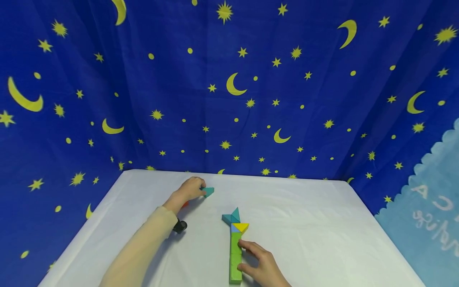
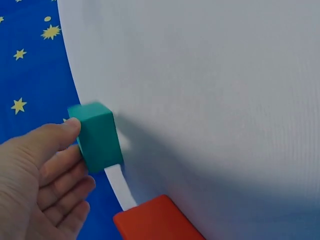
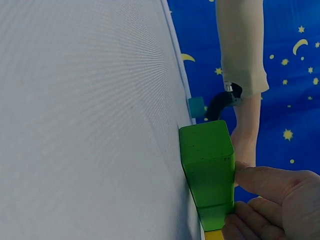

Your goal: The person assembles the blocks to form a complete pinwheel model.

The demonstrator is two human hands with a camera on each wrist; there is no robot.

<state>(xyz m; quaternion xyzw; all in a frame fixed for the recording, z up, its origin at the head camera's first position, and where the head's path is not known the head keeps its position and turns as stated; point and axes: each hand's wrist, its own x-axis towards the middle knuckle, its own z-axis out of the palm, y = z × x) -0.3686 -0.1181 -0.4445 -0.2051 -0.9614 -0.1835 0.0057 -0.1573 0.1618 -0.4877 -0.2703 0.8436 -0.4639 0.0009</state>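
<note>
My left hand (image 1: 191, 188) pinches a teal block (image 2: 100, 137) between thumb and fingers, toward the back left of the white table. A red block (image 2: 157, 220) is near that hand, mostly hidden under the wrist in the head view. In the middle lies a line of green blocks (image 1: 235, 257), topped by a small blue triangle (image 1: 234, 228), a yellow triangle (image 1: 242, 227) and two teal-blue pieces (image 1: 229, 219) spread like a fork. Fingertips and thumb of my right hand (image 1: 264, 265) touch the right side of the green blocks.
The table (image 1: 315, 223) has a white cloth. Behind it and at its sides hangs a blue curtain (image 1: 201, 99) with yellow moons and stars. A light-blue panel (image 1: 430, 207) with white lettering is at the right. A black wrist camera (image 1: 180, 226) sits on the left forearm.
</note>
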